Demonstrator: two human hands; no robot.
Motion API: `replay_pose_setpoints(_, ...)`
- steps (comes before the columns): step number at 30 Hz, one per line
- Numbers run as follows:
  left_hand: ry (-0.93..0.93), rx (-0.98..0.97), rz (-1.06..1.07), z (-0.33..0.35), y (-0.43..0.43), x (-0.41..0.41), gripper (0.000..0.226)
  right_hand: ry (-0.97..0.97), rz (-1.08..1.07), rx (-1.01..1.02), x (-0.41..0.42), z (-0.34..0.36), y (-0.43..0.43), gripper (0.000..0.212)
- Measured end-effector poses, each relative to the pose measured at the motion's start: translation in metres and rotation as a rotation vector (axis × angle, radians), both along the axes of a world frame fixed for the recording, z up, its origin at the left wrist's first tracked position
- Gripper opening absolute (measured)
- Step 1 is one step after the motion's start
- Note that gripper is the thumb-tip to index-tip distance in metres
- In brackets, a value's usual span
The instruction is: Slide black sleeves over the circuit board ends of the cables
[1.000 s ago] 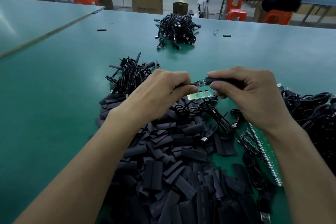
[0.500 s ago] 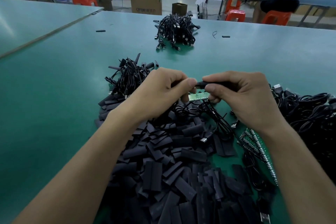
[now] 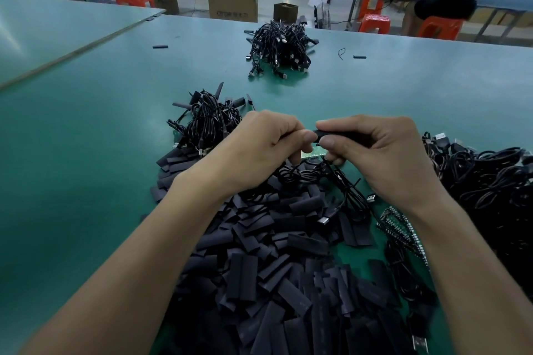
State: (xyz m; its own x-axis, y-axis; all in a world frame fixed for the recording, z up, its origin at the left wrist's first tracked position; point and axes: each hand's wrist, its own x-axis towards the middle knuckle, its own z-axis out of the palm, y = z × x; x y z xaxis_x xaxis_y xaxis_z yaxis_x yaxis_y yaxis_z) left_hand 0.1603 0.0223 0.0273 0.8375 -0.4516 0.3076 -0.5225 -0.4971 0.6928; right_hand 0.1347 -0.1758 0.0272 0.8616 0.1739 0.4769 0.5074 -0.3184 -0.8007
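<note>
The left hand (image 3: pixel 265 150) and right hand (image 3: pixel 383 158) met above the desk (image 3: pixel 86 153), near its front edge. The right hand gripped a black sleeve (image 3: pixel 340 134) lengthwise between thumb and fingers, probably to keep its mouth open and level. The left hand's fingers were curled, with thumb and forefinger pinched at that mouth, apparently feeding in the board end of a cable (image 3: pixel 343 181) that looped down beneath both hands. A sliver of green circuit board (image 3: pixel 313 154) showed just below the sleeve; whether it belonged to that cable could not be told.

The loose sleeves (image 3: pixel 274 268) were heaped directly below the hands, within easy reach. A tangle of unsleeved cables (image 3: pixel 490 181) lay toward the right edge. A sleeved bundle (image 3: pixel 207 124) lay just beyond the left hand, likely set aside as finished.
</note>
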Motion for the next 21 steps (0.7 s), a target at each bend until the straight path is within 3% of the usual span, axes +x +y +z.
replay_pose_setpoints(5,0.033,-0.036,-0.016,0.001,0.0,-0.002,0.022,-0.04,-0.122,0.161,0.001,0.0,0.005,0.036)
replay_pose_setpoints(9,0.017,-0.073,0.011,0.0,-0.001,-0.002,0.022,-0.065,-0.194,0.304,0.002,0.0,0.011,0.028)
replay_pose_setpoints(16,0.016,-0.097,0.026,-0.001,-0.003,-0.002,0.031,-0.06,-0.187,0.252,-0.003,-0.002,0.023,0.036)
replay_pose_setpoints(21,0.043,-0.129,0.037,-0.002,-0.005,-0.002,0.031,-0.036,-0.182,0.251,-0.006,0.002,0.023,0.026)
